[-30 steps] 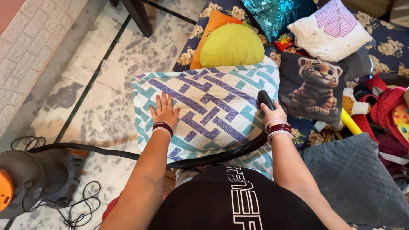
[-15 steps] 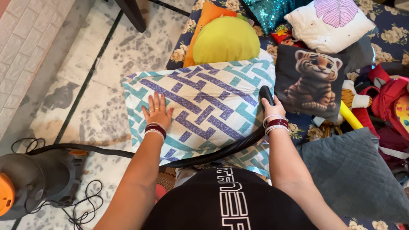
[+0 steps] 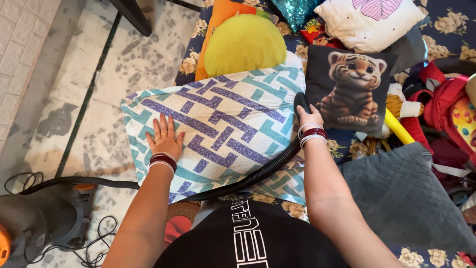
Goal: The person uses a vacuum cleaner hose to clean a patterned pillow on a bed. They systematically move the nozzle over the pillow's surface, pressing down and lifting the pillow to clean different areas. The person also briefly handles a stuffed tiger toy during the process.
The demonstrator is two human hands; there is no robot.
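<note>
My left hand (image 3: 165, 140) lies flat, fingers spread, on the teal-and-purple patterned cushion (image 3: 223, 124); my right hand (image 3: 308, 119) grips the black vacuum hose nozzle (image 3: 299, 100) at its right edge.

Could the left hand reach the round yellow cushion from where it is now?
Probably yes. The left hand lies flat on the teal and purple patterned pillow, and the yellow cushion sits just beyond that pillow's far edge. Nothing stands between them, though the arm would need to stretch forward across the pillow.

floral bedspread (image 3: 448, 42) | patterned pillow (image 3: 223, 124), tiger cushion (image 3: 352, 89), grey quilt (image 3: 406, 198)
</note>
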